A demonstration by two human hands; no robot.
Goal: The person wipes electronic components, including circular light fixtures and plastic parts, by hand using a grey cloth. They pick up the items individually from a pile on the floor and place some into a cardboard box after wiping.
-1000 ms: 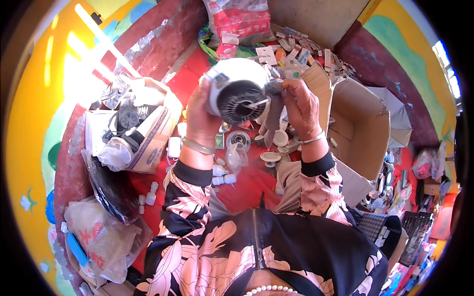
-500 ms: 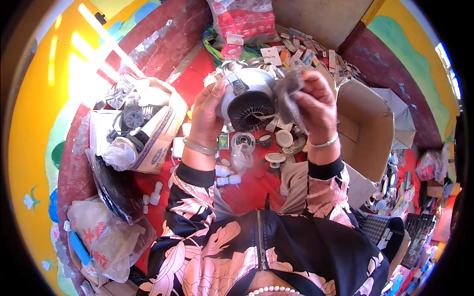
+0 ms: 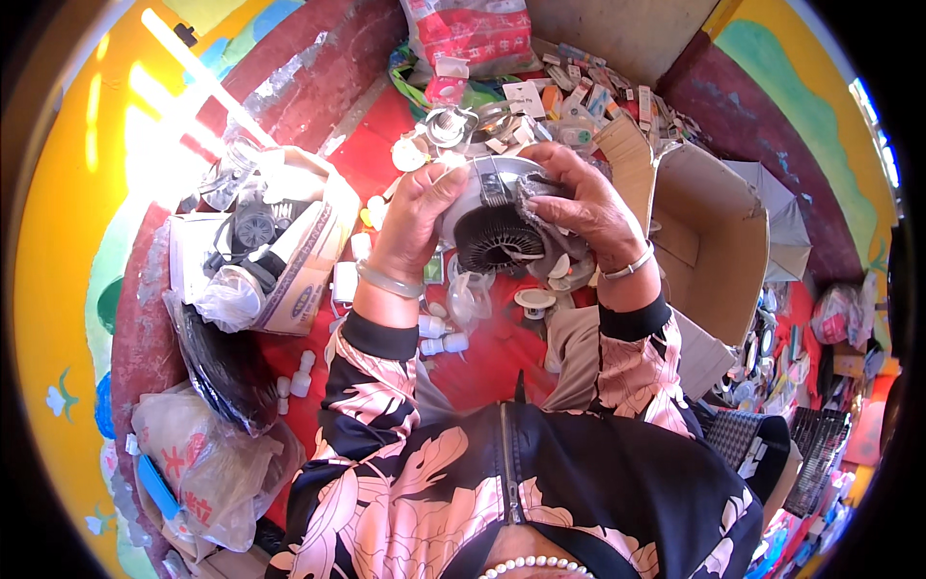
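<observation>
Between my hands is a recessed downlight with a round black finned heat sink, a pale rim and a metal spring clip on its side. My left hand grips the rim from the left, thumb on top. My right hand is closed on a grey cloth and presses it against the downlight's right edge; some of its fingers are hidden behind. Below the lamp, a clear plastic bag and a white round light fitting lie on the red cloth.
An open carton of lamp parts stands to the left, near a clear plastic bag. On the right is an open cardboard box. Small packages are piled at the back beside a red-and-white sack.
My right hand has brought the cloth leftward onto the downlight's rim. The downlight has dropped slightly toward me and turned a little, and my left hand still holds it.
</observation>
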